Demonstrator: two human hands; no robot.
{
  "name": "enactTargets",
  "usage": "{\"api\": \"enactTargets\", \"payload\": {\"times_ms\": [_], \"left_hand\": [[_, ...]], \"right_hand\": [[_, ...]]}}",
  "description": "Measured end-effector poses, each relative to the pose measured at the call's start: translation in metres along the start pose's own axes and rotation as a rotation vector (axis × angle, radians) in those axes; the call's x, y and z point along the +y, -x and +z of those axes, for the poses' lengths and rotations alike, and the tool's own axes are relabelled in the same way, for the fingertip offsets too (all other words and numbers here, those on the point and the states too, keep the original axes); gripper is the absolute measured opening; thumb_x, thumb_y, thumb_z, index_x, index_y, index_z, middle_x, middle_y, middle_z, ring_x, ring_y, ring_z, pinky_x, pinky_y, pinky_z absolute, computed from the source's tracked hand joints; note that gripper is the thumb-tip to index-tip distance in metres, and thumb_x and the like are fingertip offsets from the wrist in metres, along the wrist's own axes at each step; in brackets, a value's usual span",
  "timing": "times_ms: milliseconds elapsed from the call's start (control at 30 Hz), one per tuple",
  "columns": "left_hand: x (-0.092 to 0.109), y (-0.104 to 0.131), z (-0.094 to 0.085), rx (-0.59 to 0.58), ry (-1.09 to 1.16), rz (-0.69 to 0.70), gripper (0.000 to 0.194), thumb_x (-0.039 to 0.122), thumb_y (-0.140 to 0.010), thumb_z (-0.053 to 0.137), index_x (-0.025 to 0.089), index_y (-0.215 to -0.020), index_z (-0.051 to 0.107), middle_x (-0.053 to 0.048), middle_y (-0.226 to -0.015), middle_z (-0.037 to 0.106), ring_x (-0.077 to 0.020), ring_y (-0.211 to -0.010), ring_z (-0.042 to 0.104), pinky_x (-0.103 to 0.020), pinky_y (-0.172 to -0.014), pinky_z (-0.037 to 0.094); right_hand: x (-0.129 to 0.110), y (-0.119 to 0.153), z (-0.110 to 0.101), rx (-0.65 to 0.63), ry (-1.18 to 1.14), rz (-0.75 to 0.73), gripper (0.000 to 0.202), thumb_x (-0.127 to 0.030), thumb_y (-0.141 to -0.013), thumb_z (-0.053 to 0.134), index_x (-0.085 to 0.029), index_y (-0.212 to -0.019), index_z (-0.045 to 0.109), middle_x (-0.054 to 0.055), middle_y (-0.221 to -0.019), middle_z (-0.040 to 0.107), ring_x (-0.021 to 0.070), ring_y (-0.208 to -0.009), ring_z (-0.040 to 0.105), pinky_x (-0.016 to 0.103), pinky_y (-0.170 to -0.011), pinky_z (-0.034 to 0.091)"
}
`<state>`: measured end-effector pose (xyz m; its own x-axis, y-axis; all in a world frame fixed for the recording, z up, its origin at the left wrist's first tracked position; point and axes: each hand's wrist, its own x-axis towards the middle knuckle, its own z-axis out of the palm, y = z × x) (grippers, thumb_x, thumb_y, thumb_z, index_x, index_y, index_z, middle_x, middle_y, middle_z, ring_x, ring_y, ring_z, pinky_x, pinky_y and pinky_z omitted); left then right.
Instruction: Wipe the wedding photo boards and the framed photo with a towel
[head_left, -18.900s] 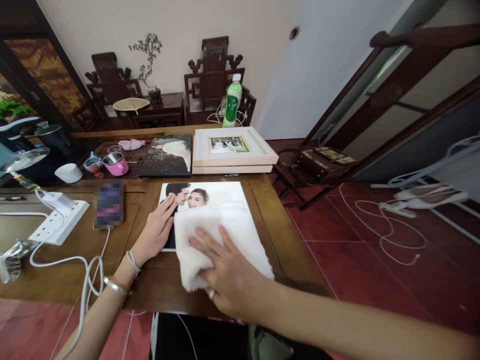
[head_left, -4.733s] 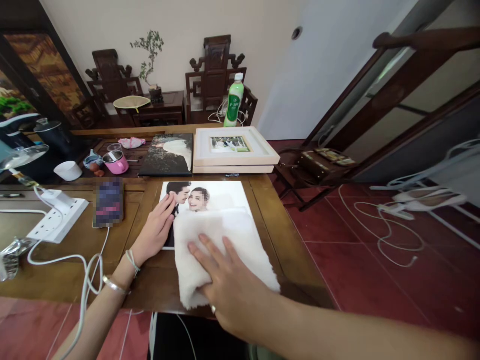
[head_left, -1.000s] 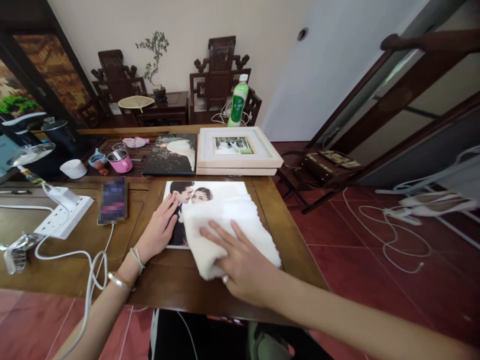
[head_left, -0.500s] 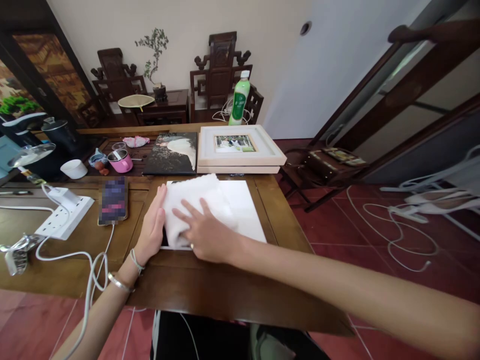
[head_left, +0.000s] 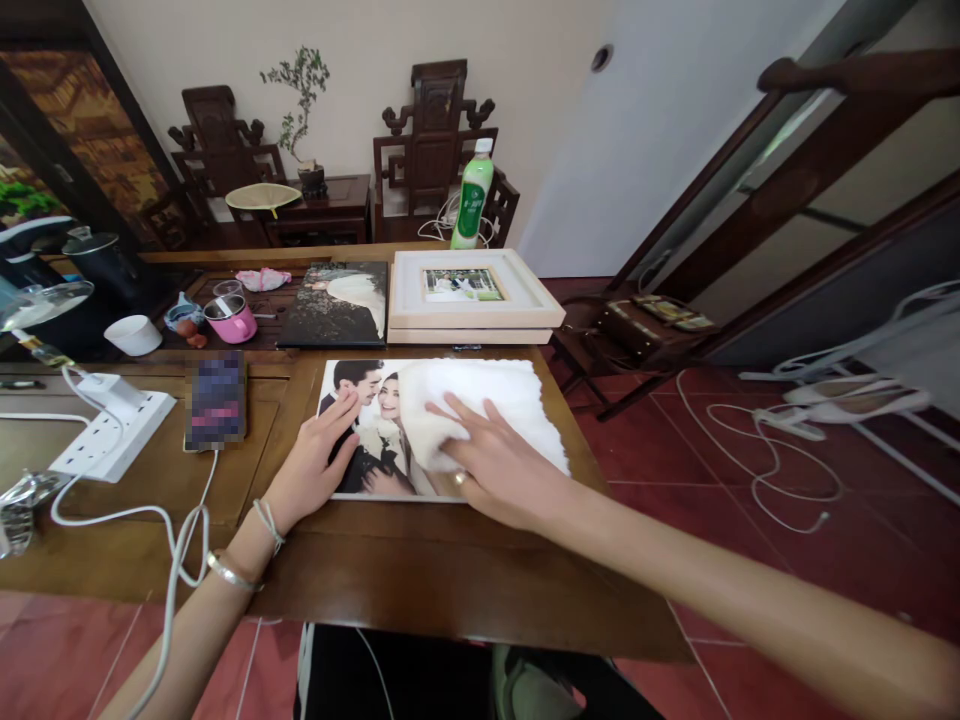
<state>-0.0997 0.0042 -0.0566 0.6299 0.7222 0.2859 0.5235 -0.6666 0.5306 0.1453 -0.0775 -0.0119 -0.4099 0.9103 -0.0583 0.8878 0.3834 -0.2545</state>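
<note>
Head view: a wooden table [head_left: 465, 590] is supporting everything at hand. Two pale wooden frames [head_left: 480, 321] are lying stacked near its far edge, beside a dark photo panel [head_left: 337, 305]. Closer in, a couple's portrait panel [head_left: 386, 455] is lying flat on the tabletop, its right part sitting under a fluffy white cloth [head_left: 517, 400]. The right hand [head_left: 499, 460] is pressing that cloth down, fingers spreading wide. The left hand [head_left: 315, 460] is resting open across the portrait's left edge, its thumb standing apart. Leftward, a power strip [head_left: 112, 440] is lying near a phone [head_left: 216, 400].
</note>
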Motion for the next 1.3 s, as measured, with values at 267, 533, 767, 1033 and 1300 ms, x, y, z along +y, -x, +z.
{"api": "enactTargets", "payload": {"times_ms": [267,533,767,1033,1300], "left_hand": [[0.006,-0.003,-0.003,0.044,-0.015,0.028,0.025,0.024,-0.096,0.046,0.015,-0.104,0.067,-0.013,-0.106,0.070,-0.0252,-0.100,0.065,-0.041,-0.092,0.052],[0.000,-0.001,0.000,0.046,0.009,0.025,0.041,0.027,-0.097,0.043,0.015,-0.135,0.054,-0.015,-0.145,0.050,-0.0276,-0.139,0.041,-0.049,-0.115,0.033],[-0.002,0.000,0.003,0.038,0.028,0.003,0.044,0.029,-0.098,0.040,0.013,-0.137,0.053,-0.016,-0.148,0.046,-0.0269,-0.142,0.036,-0.051,-0.117,0.029],[0.010,0.003,-0.011,0.286,0.363,-0.129,0.040,0.034,-0.095,0.052,0.022,-0.132,0.057,-0.010,-0.150,0.045,-0.0262,-0.140,0.040,-0.046,-0.117,0.029],[0.047,0.008,-0.040,0.470,0.852,-0.311,0.041,0.039,-0.096,0.049,0.028,-0.135,0.052,-0.005,-0.153,0.041,-0.0298,-0.141,0.037,-0.045,-0.104,0.048]], "right_hand": [[-0.041,-0.122,-0.023,0.036,-0.112,-0.112,0.044,-0.011,-0.083,0.040,-0.018,-0.121,0.061,0.016,-0.122,0.064,0.0340,-0.120,0.052,0.058,-0.097,0.041],[-0.008,-0.085,-0.026,0.026,-0.074,-0.013,0.036,-0.013,-0.084,0.042,-0.013,-0.113,0.064,0.018,-0.113,0.066,0.0316,-0.103,0.062,0.047,-0.090,0.047],[0.011,0.014,0.015,0.055,0.174,0.059,0.028,-0.006,-0.071,0.053,-0.011,-0.090,0.074,0.020,-0.153,0.035,0.0464,-0.142,0.020,0.072,-0.105,0.026],[-0.042,0.050,0.022,-0.069,0.013,-0.108,0.028,-0.014,-0.072,0.059,-0.017,-0.094,0.077,0.013,-0.157,0.027,0.0442,-0.143,0.018,0.071,-0.109,0.021],[-0.050,-0.036,-0.013,-0.013,0.043,-0.217,0.036,-0.019,-0.084,0.056,-0.016,-0.117,0.068,0.017,-0.157,0.028,0.0459,-0.143,0.017,0.073,-0.106,0.023]]}}
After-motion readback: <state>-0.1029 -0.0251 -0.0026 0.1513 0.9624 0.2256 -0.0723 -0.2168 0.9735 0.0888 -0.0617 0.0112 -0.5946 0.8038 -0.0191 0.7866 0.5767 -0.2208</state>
